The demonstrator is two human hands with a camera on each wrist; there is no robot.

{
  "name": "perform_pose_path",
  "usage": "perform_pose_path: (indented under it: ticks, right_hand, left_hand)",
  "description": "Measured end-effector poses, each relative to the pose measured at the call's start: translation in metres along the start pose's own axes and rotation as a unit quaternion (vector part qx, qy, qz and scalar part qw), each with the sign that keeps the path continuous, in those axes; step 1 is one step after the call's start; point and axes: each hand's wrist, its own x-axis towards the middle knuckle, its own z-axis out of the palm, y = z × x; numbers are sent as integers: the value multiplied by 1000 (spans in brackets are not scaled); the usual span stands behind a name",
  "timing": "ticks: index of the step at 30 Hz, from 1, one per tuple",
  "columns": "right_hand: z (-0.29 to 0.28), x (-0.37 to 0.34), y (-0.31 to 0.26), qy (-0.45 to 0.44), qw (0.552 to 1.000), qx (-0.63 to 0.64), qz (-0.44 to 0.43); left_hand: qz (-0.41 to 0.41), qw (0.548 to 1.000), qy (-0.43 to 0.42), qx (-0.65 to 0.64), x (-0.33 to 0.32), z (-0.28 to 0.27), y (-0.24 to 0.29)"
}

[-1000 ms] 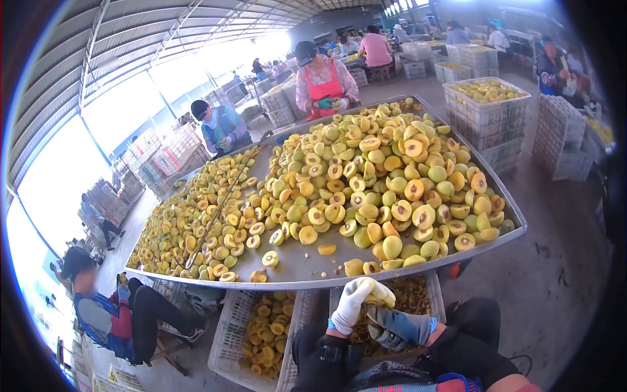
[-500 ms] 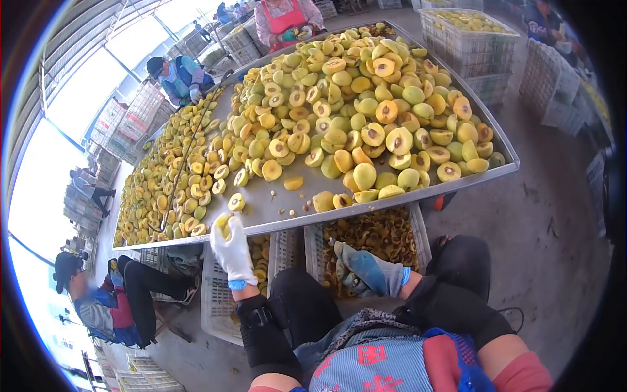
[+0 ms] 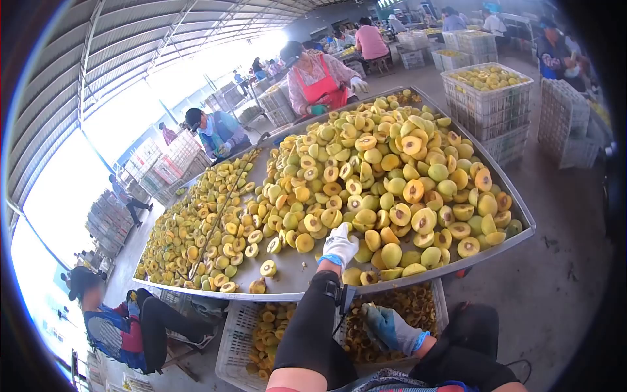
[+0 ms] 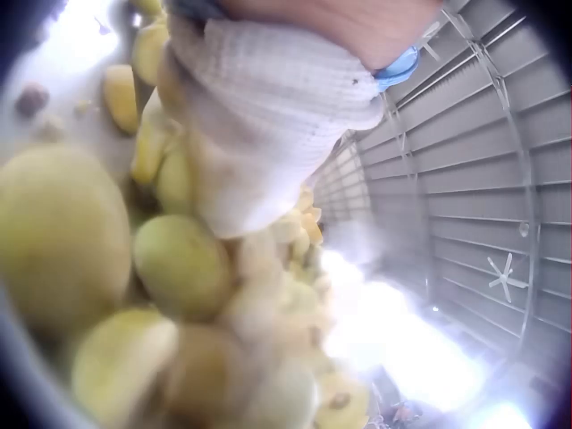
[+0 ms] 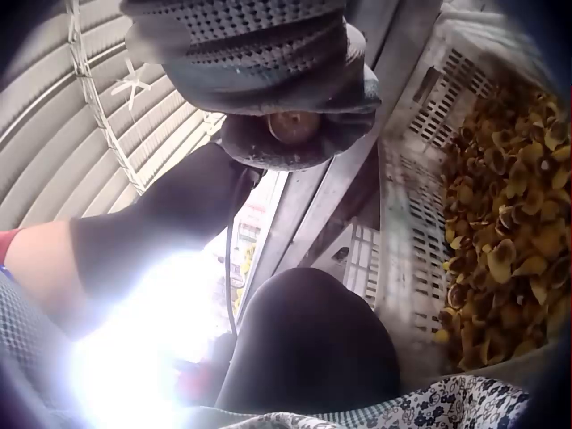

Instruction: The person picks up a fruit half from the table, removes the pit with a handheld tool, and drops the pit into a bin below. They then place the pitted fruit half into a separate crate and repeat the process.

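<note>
Left hand (image 3: 339, 247), white glove, over the near part of the metal table (image 3: 291, 281), at the front of the fruit heap (image 3: 401, 186). One finger looks extended; the other fingertips are hidden or blurred, so I can't tell how far apart they are or whether they have hold of anything. Right hand (image 3: 390, 328), grey-blue glove, below the table's near edge, fingers curled round a round brownish thing (image 5: 293, 127), possibly a handle end.

My judgement on the pick: take one half off the heap's front, pinch its rounded sides, lift straight up. Digging underneath could roll neighbours toward the table's rim. I'd leave the right hand low, clear of that path.

Fruit on the table: mostly halves, yellow to green skins, some cut faces showing, flesh yellow round brown centres. Smooth skins; may slip against a glove. Crate (image 5: 413, 241) of brownish-yellow scraps (image 5: 500, 259) under the table's near edge.
</note>
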Motion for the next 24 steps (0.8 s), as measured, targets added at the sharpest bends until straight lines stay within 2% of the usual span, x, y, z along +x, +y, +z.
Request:
perform_pose_path:
  ticks: [2,5,6,7,8,10,12,13,17,18,21,22,23,24]
  right_hand:
    - [4,7,12,30,998,-9,-50]
    - [11,18,25,89,979,-46,-180]
    - [11,21,25,110,964,-71,-230]
    - [10,19,26,134,948,-96,-273]
    - [9,17,21,132,943,-97,-289]
    - [10,13,11,130,940,-98,-301]
    - [10,13,6,134,940,-117,-292]
    - [9,13,3,138,940,-134,-283]
    - [11,12,-4,170,923,-200,-280]
    - [9,16,1,174,924,-182,-287]
    - [5,15,-2,180,931,-184,-258]
    - [2,16,-3,187,930,-194,-249]
    - [0,18,-4,193,929,-204,-240]
    - [0,18,-4,199,928,-214,-231]
  left_hand:
    - [42,992,92,-75,-16,2,-19]
    - [-78,965,-71,-239,-29,-13,-41]
    - [-114,938,-50,-324,-39,-17,-43]
    - [-98,883,-30,-458,-44,-12,-55]
    - [-123,843,5,-524,-62,-27,-42]
    - [-103,781,37,-615,-95,-43,-25]
    - [-76,719,7,-691,-129,-53,-5]
    - [-77,722,2,-688,-144,-57,8]
    - [-20,653,-54,-755,-173,-46,21]
    - [-7,639,-67,-766,-178,-45,25]
    - [-48,598,0,-800,-187,-37,40]
    - [-94,541,-25,-835,-185,-41,40]
    - [-36,685,21,-727,-185,-33,37]
    - [25,803,64,-592,-184,-21,31]
